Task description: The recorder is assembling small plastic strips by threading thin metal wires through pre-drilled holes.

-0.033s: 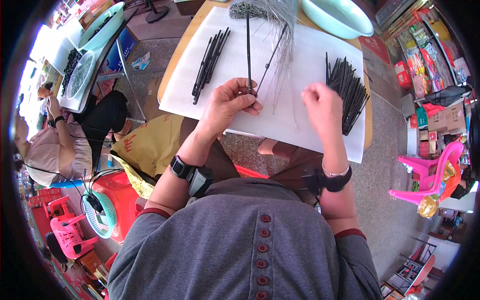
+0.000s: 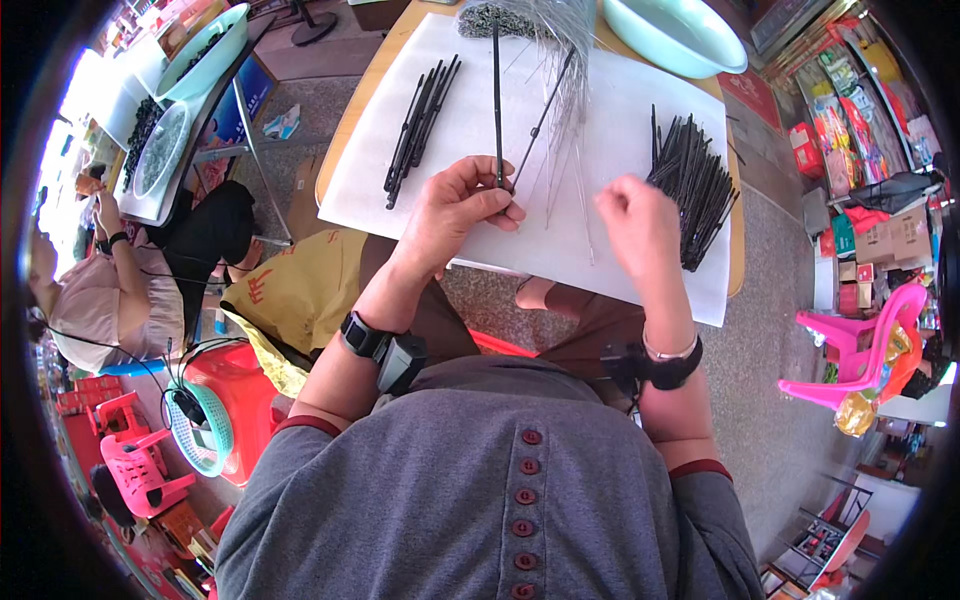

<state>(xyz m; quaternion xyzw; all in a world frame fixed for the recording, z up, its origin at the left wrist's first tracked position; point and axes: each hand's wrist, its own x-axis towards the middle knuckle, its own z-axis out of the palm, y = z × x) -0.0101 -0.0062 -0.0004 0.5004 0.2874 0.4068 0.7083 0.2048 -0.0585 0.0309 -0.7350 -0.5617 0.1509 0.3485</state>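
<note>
1. While the left hand (image 2: 458, 212) pinched the lower end of a slender black rod (image 2: 497, 100) near the centre of the frame, that rod's long axis ran almost straight toward the top edge.
2. A thinner dark rod (image 2: 537, 128) leaned from the same fingertips toward the upper right, so the two made a narrow V.
3. The right hand (image 2: 645, 225) sat right of centre, apart from both rods, which lay to its upper left; the left hand was clearly the nearer.
4. Its fingers were curled in narrowly; whether they gripped anything, I could not tell.
5. On the desk (image 2: 390, 58), a heap of black rods (image 2: 699, 190) lay just beside the right hand, toward the frame's right.
6. Compared with the earlier frame, the right hand had shifted slightly leftward; the left hand and its rods looked unchanged.
</note>
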